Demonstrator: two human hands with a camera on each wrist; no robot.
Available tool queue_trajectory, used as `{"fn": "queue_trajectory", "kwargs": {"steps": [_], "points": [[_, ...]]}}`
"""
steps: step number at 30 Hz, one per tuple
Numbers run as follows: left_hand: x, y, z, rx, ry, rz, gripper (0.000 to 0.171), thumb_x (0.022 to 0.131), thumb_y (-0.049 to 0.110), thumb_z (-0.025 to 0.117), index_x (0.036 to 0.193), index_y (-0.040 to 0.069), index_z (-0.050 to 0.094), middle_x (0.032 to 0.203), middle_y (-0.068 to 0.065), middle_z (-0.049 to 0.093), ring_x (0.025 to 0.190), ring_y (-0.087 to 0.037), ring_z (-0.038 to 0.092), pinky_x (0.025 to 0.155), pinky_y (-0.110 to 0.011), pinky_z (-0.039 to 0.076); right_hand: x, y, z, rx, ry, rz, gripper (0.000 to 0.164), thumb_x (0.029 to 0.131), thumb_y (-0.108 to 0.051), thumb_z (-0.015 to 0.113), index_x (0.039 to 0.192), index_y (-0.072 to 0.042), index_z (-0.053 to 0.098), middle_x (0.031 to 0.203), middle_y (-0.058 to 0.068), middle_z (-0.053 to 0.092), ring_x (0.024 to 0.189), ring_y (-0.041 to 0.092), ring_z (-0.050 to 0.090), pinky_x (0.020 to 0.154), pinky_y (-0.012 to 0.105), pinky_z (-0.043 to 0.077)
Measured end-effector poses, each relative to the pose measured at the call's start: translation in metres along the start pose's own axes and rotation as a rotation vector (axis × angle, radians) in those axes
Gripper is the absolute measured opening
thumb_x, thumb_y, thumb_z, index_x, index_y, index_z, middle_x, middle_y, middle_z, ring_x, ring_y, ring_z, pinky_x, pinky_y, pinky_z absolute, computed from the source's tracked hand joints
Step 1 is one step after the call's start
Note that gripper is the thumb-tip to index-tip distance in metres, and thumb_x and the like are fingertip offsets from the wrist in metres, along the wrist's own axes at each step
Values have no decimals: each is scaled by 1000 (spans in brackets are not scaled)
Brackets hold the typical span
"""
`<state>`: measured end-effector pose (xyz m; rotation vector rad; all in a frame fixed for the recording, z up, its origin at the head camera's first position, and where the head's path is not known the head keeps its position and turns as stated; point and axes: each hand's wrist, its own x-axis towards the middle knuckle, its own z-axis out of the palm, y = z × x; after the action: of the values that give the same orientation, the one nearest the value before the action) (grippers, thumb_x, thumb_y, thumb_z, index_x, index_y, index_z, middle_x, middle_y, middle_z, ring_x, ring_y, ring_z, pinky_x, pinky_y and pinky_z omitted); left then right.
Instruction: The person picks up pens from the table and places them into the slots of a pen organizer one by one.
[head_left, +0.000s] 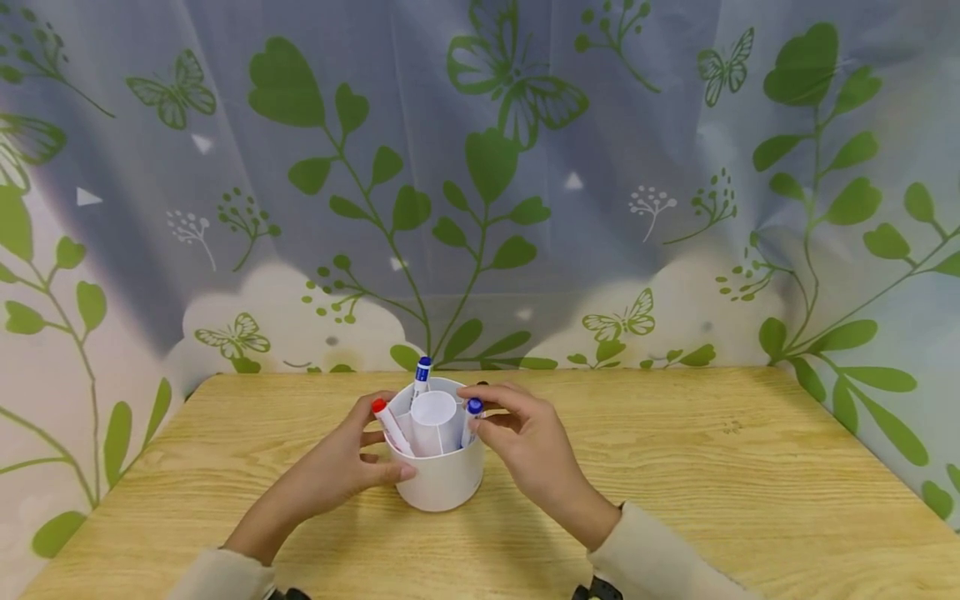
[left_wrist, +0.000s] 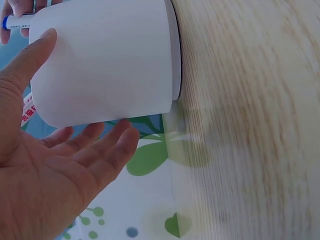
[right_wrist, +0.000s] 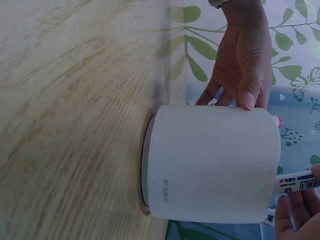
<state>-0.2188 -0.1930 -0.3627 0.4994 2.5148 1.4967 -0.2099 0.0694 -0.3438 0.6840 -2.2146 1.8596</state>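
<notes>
A white round pen holder [head_left: 438, 483] with a central cup and dividers stands upright on the wooden table. My left hand [head_left: 341, 467] holds its left side, thumb on the front wall and fingers round the far side; the left wrist view shows the thumb [left_wrist: 37, 55] against the smooth wall. At the right rim, my right hand [head_left: 536, 437] pinches a blue-capped marker [head_left: 472, 412] near its cap, its lower end inside the holder. A red-capped marker [head_left: 393, 427] leans to the left in another compartment. Another blue-capped marker [head_left: 422, 375] stands at the back.
The wooden table [head_left: 712, 467] reaches back to a curtain [head_left: 600, 208] printed with green leaves and butterflies. Part of a dark cap [head_left: 483, 384] shows behind the right fingers. Dark bands circle both wrists near the lower edge of the head view.
</notes>
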Motion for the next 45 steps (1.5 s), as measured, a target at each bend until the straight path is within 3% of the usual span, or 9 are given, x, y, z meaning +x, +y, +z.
{"fn": "queue_trajectory", "kwargs": {"steps": [5,16,24,29,45], "points": [[1,1,3,-19,1,21,95,89,27,86,157,5,23,164,-25,33,150,-56,36,117,-61,45,-1,2,5,-7,13,6,32,92,10,70,120,-3,75,122,15,72,111,26,68,95,30,60],[2,3,4,-4,8,-4,102,87,30,88,161,11,21,164,-24,32,145,-55,43,109,-58,53,-4,10,12,-119,25,-63,32,89,11,71,113,-8,77,114,6,77,106,24,71,102,45,59],[0,3,3,-4,14,3,96,88,30,87,159,11,25,161,-22,32,142,-52,48,106,-52,57,-6,15,14,-136,18,-75,37,87,11,71,114,-12,79,113,3,78,107,19,69,105,38,55],[-1,2,3,1,18,8,95,89,30,87,159,11,25,160,-22,31,142,-52,48,105,-51,57,-8,15,17,-125,-24,-93,35,87,10,70,114,-11,79,116,1,78,118,18,69,115,43,49],[0,1,4,-12,11,-7,97,88,34,87,159,14,23,163,-22,28,141,-51,48,99,-49,61,-12,14,16,-151,-45,-115,32,88,8,72,114,-9,79,116,0,77,117,16,68,111,41,53]]}}
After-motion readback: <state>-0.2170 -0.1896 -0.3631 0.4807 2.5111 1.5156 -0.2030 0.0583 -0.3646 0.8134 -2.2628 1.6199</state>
